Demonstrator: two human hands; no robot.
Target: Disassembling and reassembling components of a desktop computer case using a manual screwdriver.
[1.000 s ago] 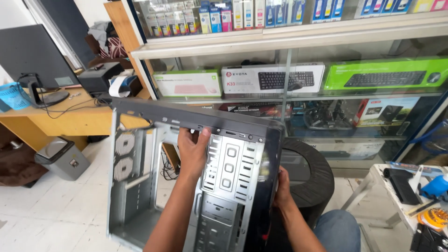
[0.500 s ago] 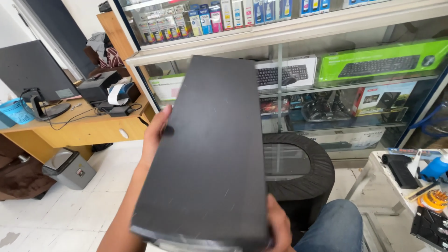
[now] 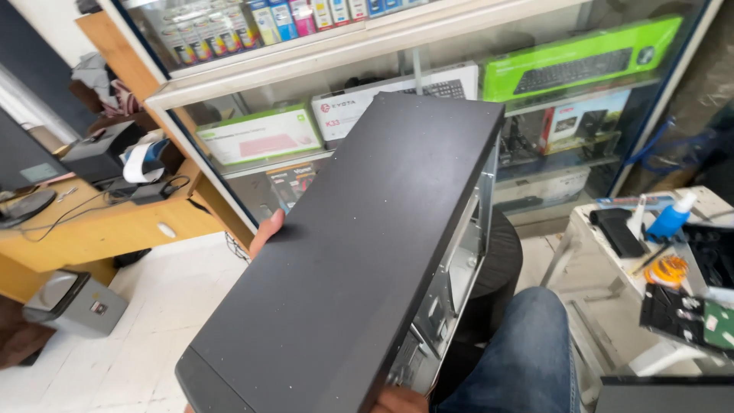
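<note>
Left hand (image 3: 267, 227), mostly hidden behind the far long edge of a black computer case (image 3: 344, 260), shows only fingertips curled over that edge, so it appears to grip the case from the side. Right hand (image 3: 397, 399) shows as a sliver of fingers under the near bottom corner, supporting the case from beneath; its grip cannot be judged fully. The case is held in the air, tilted, solid dark panel facing up, open metal interior (image 3: 451, 275) facing the person's right, above the knee in blue jeans (image 3: 527, 352) and a round black stool (image 3: 501, 256). Risks, as a judgement: both holds are narrow edge contacts on a smooth, dusty panel, so the case could slide toward the lower end and drop onto the knee or the white tile floor (image 3: 145, 321). The bare sheet-metal edges could cut fingers. A swing to the right could strike the small white table (image 3: 612, 252) with its blue bottle (image 3: 671, 218) and loose parts.
</note>
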